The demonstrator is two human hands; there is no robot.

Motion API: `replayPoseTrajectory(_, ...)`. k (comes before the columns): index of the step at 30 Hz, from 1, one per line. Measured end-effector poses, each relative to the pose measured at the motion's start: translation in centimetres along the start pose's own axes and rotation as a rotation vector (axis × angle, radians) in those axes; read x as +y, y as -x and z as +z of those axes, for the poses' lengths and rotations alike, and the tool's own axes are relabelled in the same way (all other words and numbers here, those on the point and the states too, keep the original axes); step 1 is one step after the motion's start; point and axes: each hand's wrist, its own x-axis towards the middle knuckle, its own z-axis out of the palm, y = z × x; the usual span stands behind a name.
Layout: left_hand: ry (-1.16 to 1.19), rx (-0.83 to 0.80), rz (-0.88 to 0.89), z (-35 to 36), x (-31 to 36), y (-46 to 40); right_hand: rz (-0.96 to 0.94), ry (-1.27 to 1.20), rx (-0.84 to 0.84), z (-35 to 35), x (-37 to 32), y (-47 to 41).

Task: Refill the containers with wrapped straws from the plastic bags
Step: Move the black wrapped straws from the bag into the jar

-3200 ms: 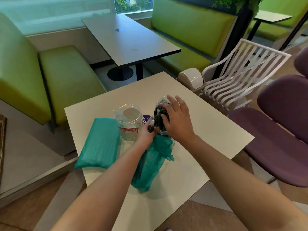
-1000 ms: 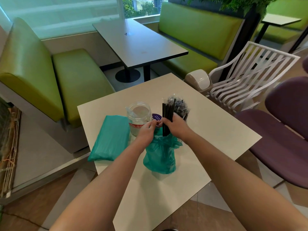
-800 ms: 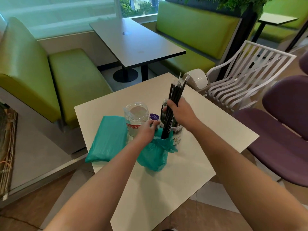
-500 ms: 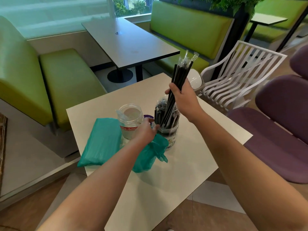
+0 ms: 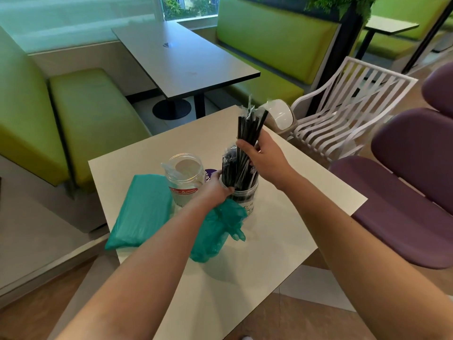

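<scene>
Table [image 5: 282,241]: jars [image 5: 185,185], green bags [image 5: 142,212].

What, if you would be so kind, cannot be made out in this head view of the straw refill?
- Purple item: mostly hidden behind the two jars.
- Right jar label: cut off by the loose green bag.
- Left hand fingers: their grip is hidden behind the hand itself.
- Folded green bag contents: opaque plastic.
</scene>
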Motion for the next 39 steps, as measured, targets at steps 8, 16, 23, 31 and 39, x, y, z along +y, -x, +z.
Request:
replayPoseTrajectory(8,-0.053,-0.006,-0.004,0.0,-0.6,0.0,0.067,0.474,0.129,3.6,5.3,1.5)
replayPoseTrajectory(16,-0.104,-0.005,0.012,0.0,-0.6,-0.2,-0.09,0.4,0.217,3.3,3.0,1.2)
replayPoseTrajectory(23,-0.083,-0.027,0.028,-0.1,-0.8,-0.6,-0.261,0.604,-0.057,5.2,3.8,0.7)
replayPoseTrajectory(31,-0.074,-0.011,0.028,0.0,-0.8,-0.4,-0.305,0.856,-0.071,4.3,4.4,-0.2)
replayPoseTrajectory(39,-0.085,-0.021,-0.015,0.0,-0.8,-0.5,-0.034,0.665,-0.154,4.0,4.7,-1.4)
